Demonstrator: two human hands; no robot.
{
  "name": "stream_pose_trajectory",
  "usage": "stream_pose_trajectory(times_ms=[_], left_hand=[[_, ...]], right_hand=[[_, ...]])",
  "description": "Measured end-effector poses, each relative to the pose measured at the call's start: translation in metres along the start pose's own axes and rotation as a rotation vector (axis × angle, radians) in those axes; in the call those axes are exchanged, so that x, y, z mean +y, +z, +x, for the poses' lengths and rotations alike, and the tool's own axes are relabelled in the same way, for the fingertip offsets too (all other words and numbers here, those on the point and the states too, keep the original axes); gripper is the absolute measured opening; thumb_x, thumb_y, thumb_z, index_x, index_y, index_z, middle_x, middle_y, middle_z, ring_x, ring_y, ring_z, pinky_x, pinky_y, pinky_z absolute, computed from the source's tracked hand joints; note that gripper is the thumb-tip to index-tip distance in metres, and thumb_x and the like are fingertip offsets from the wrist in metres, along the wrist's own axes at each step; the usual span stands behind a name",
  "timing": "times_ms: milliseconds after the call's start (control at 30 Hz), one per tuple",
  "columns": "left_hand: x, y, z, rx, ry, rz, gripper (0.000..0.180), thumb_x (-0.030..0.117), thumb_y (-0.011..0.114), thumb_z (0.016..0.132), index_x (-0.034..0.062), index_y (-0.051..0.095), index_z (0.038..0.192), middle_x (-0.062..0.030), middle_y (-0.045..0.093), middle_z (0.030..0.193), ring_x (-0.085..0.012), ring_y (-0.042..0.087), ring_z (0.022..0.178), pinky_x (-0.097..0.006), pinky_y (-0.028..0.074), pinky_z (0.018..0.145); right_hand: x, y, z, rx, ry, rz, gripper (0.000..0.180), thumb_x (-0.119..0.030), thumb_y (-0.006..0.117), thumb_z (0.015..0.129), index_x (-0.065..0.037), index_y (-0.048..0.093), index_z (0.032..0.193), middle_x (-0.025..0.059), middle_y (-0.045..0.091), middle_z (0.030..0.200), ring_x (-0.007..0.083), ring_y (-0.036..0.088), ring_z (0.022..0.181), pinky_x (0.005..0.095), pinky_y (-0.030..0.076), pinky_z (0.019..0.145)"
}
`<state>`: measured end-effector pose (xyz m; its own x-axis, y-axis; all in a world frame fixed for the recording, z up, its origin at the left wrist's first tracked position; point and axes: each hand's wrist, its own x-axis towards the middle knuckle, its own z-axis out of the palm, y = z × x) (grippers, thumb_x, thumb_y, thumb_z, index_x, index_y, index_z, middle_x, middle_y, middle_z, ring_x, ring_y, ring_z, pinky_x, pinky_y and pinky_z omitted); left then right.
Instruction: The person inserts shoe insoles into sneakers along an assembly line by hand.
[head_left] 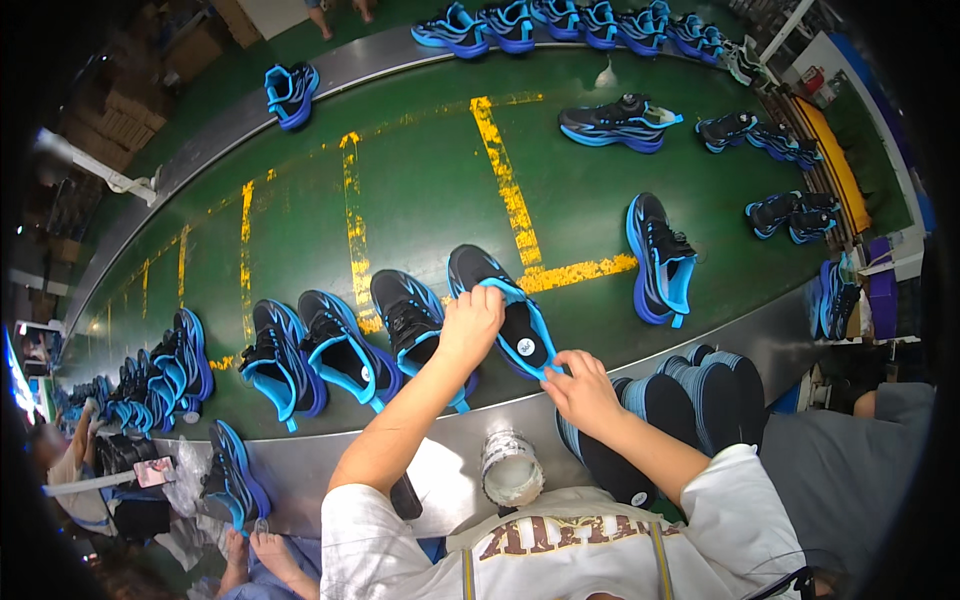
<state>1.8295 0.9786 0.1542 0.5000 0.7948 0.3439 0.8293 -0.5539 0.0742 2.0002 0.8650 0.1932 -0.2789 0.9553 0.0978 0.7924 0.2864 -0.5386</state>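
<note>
A black and blue sneaker (478, 263) stands at the near edge of the green belt, toe pointing away from me. My left hand (474, 322) is closed on its light-blue collar near the tongue. At the heel, the fingers of my right hand (580, 386) pinch the blue rim. Inside the shoe lies a dark insole (521, 335) with a round white mark. Directly left of it sits another sneaker (403, 300), partly covered by my left forearm. To the right a single sneaker (655, 255) rests on the belt, and farther off another sneaker (618, 125) lies sideways.
Stacked dark insoles (690, 400) lie on the metal edge (400, 432) by my right forearm. A whitish-crusted jar (511, 468) stands before me. More sneakers line the belt's left side and the far metal ledge (375, 62). Co-workers' hands (262, 545) show at lower left.
</note>
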Motion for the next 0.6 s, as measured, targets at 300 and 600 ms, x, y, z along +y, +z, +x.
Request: stream_pose_trajectory(times_ms=[300, 600], left_hand=[[-0.003, 0.007, 0.012, -0.216, 0.256, 0.257, 0.01, 0.015, 0.048, 0.07, 0.0074, 0.048, 0.078, -0.0044, 0.049, 0.066, -0.0192, 0.053, 0.059, -0.032, 0.044, 0.052], [-0.008, -0.02, 0.028, -0.437, 0.132, -0.13, 0.012, 0.014, 0.047, 0.073, 0.0038, 0.049, 0.078, -0.0151, 0.057, 0.073, -0.0317, 0.057, 0.067, -0.04, 0.045, 0.059]], right_hand=[[0.141, -0.044, -0.001, 0.419, 0.643, -0.591, 0.032, -0.028, 0.06, 0.069, -0.006, 0.06, 0.092, 0.0244, 0.046, 0.109, 0.0421, 0.041, 0.103, 0.0466, 0.035, 0.084], [0.077, -0.036, 0.01, -0.095, 0.513, -0.071, 0.03, -0.026, 0.058, 0.071, -0.006, 0.059, 0.094, 0.0224, 0.052, 0.094, 0.0355, 0.047, 0.095, 0.0461, 0.033, 0.085]])
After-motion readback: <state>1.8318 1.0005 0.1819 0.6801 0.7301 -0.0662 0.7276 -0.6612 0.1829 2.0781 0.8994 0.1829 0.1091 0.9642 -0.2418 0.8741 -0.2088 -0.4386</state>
